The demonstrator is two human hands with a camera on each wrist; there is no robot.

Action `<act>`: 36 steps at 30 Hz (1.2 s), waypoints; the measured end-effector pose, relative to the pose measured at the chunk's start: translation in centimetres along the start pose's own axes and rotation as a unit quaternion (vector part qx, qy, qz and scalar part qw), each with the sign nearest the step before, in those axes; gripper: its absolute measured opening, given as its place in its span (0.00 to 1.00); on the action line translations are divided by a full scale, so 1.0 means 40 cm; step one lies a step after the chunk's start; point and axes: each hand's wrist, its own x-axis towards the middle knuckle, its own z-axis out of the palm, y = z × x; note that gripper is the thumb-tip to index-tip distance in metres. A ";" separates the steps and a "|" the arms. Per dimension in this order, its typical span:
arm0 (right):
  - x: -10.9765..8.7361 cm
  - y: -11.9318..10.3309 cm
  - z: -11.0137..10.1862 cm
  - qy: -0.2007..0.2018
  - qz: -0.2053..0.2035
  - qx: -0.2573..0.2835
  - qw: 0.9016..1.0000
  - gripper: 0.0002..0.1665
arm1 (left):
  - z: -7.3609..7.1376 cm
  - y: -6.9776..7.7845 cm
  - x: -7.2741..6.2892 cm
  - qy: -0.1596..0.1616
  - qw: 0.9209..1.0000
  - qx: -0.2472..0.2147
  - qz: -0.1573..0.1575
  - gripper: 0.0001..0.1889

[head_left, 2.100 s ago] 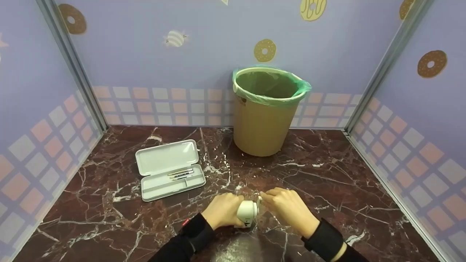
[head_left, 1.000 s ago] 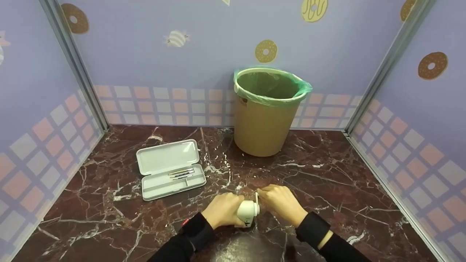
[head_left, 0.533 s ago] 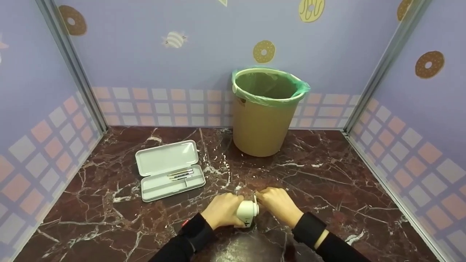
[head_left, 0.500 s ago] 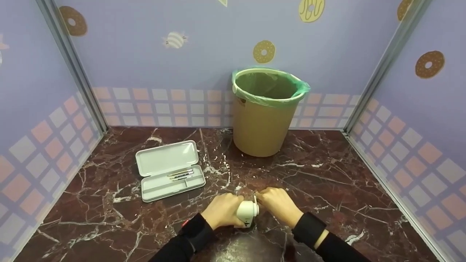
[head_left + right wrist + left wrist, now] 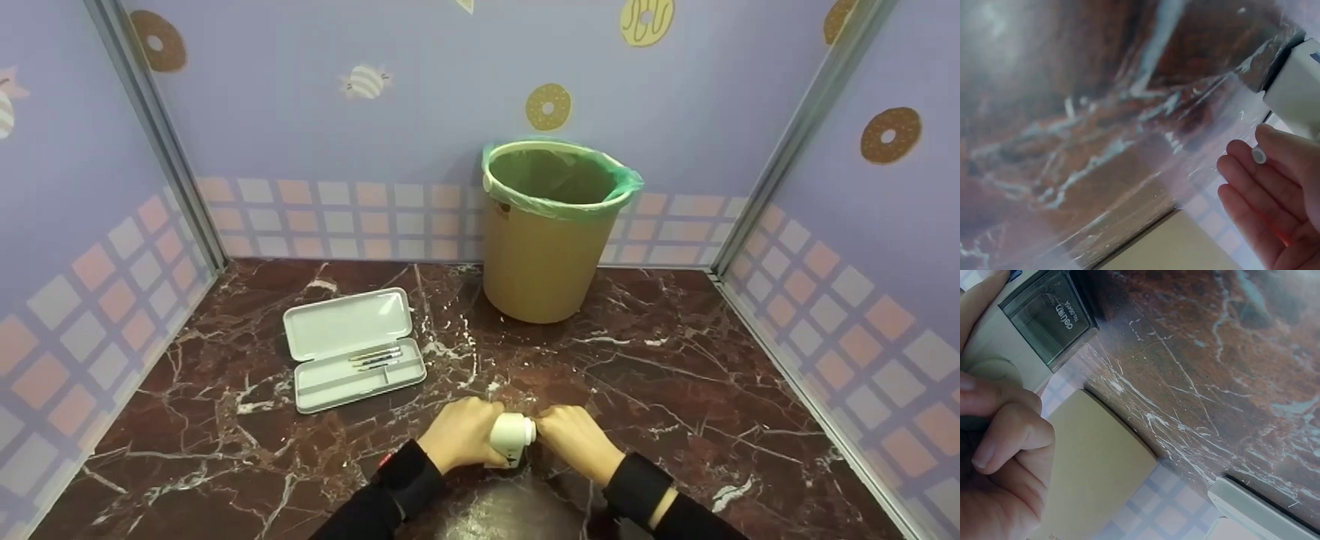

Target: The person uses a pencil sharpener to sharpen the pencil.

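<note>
Right hand (image 5: 577, 439) is sitting lower in the head view than half a second ago, pinching a knob (image 5: 1259, 156) (small and pale) just right of the sharpener (image 5: 511, 433). Left hand (image 5: 463, 435) is gripping the sharpener's left side; its round end is pointing toward the right hand.

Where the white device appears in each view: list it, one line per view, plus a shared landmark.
Head: the white device is below centre, in the left hand.
Left wrist: upper left corner, cut off by the frame.
Right wrist: right edge, above the middle, partly out of frame.
Shared landmark: the tan bin, visible in all three.
</note>
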 end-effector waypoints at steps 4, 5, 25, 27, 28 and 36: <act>-0.009 -0.001 -0.003 -0.014 -0.007 0.013 1.000 0.15 | 0.002 0.003 -0.002 0.006 1.000 -0.010 -0.010 0.27; -0.011 -0.001 -0.003 -0.017 -0.008 0.018 1.000 0.15 | 0.002 0.004 -0.002 0.008 1.000 -0.012 -0.013 0.27; -0.059 -0.019 -0.024 -0.004 -0.066 0.047 0.997 0.12 | -0.002 0.019 -0.007 0.008 0.998 -0.035 -0.047 0.27; -0.062 -0.025 -0.028 0.002 -0.072 0.056 0.996 0.14 | -0.003 0.017 -0.008 0.006 0.998 -0.031 -0.052 0.27; -0.064 -0.027 -0.032 0.003 -0.073 0.060 0.996 0.14 | -0.003 0.016 -0.008 0.005 0.998 -0.031 -0.054 0.27; -0.082 -0.036 -0.049 0.021 -0.076 0.052 0.995 0.15 | -0.005 0.023 -0.003 -0.003 0.998 -0.026 -0.064 0.27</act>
